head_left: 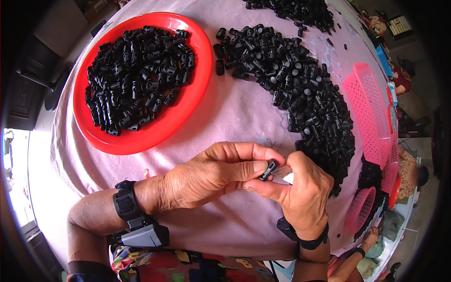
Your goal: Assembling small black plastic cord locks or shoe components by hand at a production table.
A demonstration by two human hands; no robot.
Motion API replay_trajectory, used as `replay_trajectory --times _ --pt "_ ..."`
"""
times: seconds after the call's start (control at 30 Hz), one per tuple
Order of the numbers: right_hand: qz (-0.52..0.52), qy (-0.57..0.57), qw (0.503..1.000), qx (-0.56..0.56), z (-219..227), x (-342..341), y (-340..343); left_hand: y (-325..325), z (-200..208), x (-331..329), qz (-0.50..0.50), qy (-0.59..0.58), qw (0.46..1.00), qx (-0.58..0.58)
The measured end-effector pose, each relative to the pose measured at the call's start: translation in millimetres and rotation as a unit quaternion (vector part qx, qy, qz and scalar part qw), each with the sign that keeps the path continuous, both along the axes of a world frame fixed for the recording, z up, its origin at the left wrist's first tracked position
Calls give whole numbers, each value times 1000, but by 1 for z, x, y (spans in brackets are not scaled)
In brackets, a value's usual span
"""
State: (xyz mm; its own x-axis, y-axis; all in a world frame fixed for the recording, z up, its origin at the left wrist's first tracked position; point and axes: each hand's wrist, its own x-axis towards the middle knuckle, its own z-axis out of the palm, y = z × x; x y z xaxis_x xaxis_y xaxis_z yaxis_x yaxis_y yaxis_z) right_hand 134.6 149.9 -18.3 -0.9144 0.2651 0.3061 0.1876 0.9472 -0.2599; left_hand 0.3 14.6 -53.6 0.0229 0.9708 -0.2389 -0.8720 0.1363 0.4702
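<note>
My left hand (206, 174) pinches a small black plastic cord lock (268, 170) between thumb and fingertips, above the pink cloth. Close against it, my right hand (307, 195) is closed with a clear, shiny piece (282, 172) between its fingers. That piece reaches toward the cord lock; its exact kind I cannot make out. The right thumb tip lies just below the cord lock. Beyond my left hand stands a red plate (205, 101) heaped with black cord locks (136, 77). A long pile of loose black parts (312, 103) curves past my right hand.
Pink cloth (225, 117) covers the table. Another black heap (300, 11) lies at the far edge. Pink plastic baskets (369, 108) and a pink bowl (361, 208) stand along the right. At the lower right, another person's arm (350, 263) shows. Other people sit farther off.
</note>
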Motion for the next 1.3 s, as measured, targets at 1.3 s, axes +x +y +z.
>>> replay_trajectory --times 1.3 --pt "-2 -18 1000 3 2 0 0 1 0 -1 -2 -19 1000 -7"
